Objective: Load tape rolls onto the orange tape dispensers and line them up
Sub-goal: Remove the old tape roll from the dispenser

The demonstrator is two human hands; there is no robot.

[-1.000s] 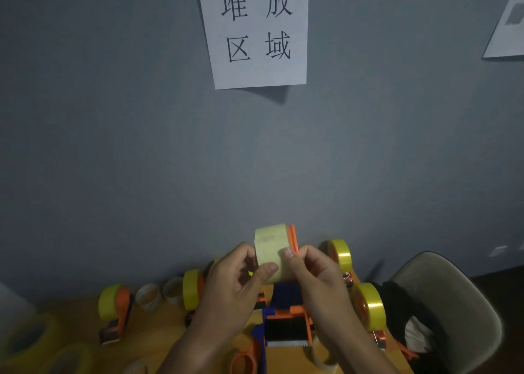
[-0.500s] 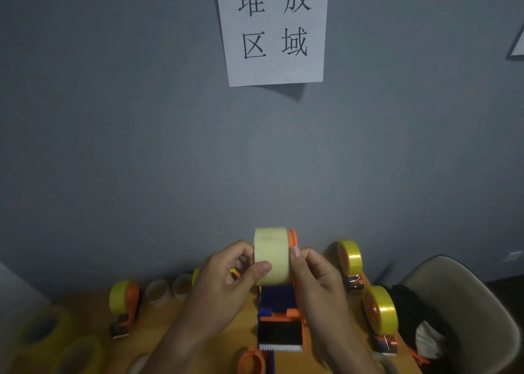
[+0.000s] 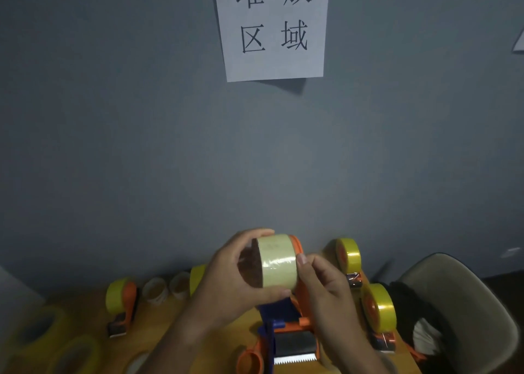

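The tape roll (image 3: 279, 261), pale yellow and wide, is held up in front of the grey wall, above the table (image 3: 158, 331), seated against the orange side plate of a tape dispenser (image 3: 289, 328) whose blue handle and serrated cutting blade point back toward the person. The left hand (image 3: 232, 283) grips the roll from its open side, thumb under the lower edge and fingers (image 3: 249, 237) curled over the top, so the hand is clamped on it. The right hand (image 3: 326, 291) holds the dispenser body, with its thumb pressed against the roll's outer band; its other fingers are hidden behind the frame, though it looks closed around it.

By the look of it the roll should be light and stiff, a hollow cylinder on a cardboard core that will not crush under a firm pinch. Its glossy outer wrap is probably slick, and any loose end would be sticky, so the rim and core edge look like the safest places to hold. Pushing it square along the hub should seat it; a tilted push may jam it. The toothed blade is best kept away from fingertips.

On the table, loaded dispensers with yellow tape stand at left (image 3: 122, 297) and right (image 3: 378, 311), another near the wall (image 3: 347, 256). Two bare cardboard cores (image 3: 166, 288) sit between them, and loose rolls (image 3: 42, 328) lie blurred at lower left. A beige chair (image 3: 465, 302) stands at the right.
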